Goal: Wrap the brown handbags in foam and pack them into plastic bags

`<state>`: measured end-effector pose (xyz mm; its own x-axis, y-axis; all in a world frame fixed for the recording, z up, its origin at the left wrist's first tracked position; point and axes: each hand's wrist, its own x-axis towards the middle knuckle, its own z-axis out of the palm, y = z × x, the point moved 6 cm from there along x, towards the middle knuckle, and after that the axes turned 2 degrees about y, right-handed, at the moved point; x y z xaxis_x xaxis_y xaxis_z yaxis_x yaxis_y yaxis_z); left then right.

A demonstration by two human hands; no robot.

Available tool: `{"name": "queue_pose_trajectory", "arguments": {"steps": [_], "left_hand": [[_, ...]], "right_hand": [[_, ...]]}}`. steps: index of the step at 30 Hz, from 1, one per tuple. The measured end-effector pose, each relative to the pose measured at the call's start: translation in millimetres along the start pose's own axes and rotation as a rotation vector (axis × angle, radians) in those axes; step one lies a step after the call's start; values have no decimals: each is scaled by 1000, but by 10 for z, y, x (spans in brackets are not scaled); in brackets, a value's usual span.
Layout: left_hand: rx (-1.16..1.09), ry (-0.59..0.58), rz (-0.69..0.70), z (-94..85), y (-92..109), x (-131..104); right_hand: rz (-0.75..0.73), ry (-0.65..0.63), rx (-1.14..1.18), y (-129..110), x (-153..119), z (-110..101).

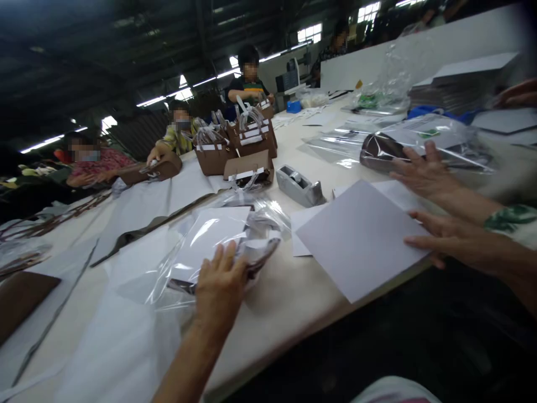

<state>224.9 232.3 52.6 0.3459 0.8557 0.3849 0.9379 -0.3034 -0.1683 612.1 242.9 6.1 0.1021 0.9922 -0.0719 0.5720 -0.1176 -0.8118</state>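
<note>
My left hand point(222, 282) rests with fingers stretched out on a brown handbag wrapped in a clear plastic bag point(161, 282). A white sheet point(213, 235) covers much of that handbag under the plastic. My right hand point(455, 238) grips the right corner of a stiff white sheet of paper point(363, 240), tilted above the table's front edge. Beneath it lie more white sheets point(302, 240). Just behind my right hand, a co-worker's hand point(432, 173) in a green leaf-patterned sleeve touches another plastic-bagged brown handbag point(384, 150).
A grey tape dispenser point(300, 186) stands mid-table. Beyond it are several brown handbags point(213, 159) with wrapped handles. Stacked flat sheets point(470, 84) lie at the back right. Several people sit across the table, one with a hand on a brown bag point(165, 168). Another brown piece point(25, 299) lies left.
</note>
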Motion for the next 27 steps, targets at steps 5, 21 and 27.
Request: {"name": "queue_pose_trajectory", "arguments": {"steps": [5,21,27], "left_hand": [[-265,88,-217,-267,-799,79],[-421,50,-337,-285,-870,11],[-418,41,-313,-256,-846,-12]], "right_hand": [[138,-560,315,-143,147,629],[-1349,190,-463,-1661,-747,823],[-1478,275,-586,-1885,-921,1398]]}}
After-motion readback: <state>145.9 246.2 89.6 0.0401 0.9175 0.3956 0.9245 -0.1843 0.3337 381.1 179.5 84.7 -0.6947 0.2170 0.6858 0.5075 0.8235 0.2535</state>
